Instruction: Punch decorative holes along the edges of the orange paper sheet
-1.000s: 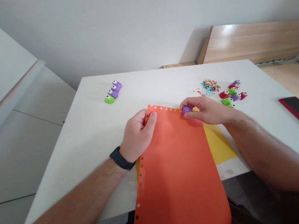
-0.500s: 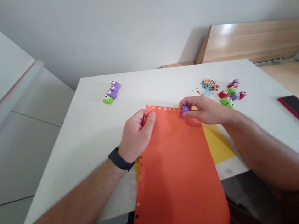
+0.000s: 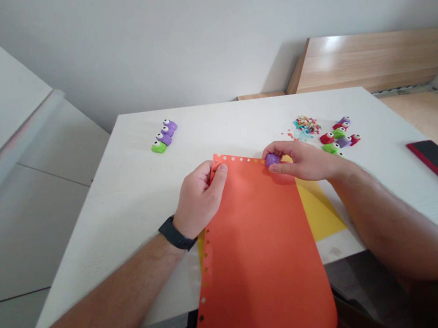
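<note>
One orange sheet [image 3: 262, 243], star-holed, overlapping yellow sheet [image 3: 319, 208]. Left hand [image 3: 202, 194]: pinched closed on its far left corner. Right hand [image 3: 300, 160]: closed around purple punch [image 3: 271, 160] at its far edge, rightward. Beyond: confetti heap [image 3: 307, 125].

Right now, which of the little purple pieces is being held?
The purple piece in the right hand, at the far edge of the orange sheet; the other purple pieces sit unheld on the white table.

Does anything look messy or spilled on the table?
A little: small colourful pieces lie heaped beyond the right hand, with some red ones scattered to the left. They're loose, so they look spilled, though maybe piled on purpose.
</note>
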### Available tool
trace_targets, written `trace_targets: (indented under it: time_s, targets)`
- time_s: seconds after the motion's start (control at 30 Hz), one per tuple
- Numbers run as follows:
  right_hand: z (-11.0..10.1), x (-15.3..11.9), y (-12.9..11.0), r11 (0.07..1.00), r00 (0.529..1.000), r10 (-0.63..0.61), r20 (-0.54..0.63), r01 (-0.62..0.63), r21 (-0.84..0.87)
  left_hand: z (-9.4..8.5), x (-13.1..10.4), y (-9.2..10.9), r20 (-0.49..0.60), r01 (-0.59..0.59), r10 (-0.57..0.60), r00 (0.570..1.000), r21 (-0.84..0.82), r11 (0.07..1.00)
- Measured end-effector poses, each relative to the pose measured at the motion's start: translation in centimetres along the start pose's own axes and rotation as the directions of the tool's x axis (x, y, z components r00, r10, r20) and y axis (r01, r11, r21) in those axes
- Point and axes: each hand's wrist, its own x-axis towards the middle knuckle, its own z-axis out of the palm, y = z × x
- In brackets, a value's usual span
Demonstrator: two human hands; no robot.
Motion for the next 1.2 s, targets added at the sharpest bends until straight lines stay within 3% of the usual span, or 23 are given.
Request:
trace_targets:
  time_s: [1.2]
  targets:
    - [-1.0, -0.06, 0.46, 0.995, 0.997, 0.052, 0.054, -0.047, -0.093, -0.1, 0.03, 0.24, -0.035, -0.011, 0.011, 0.999, -0.014, 1.0]
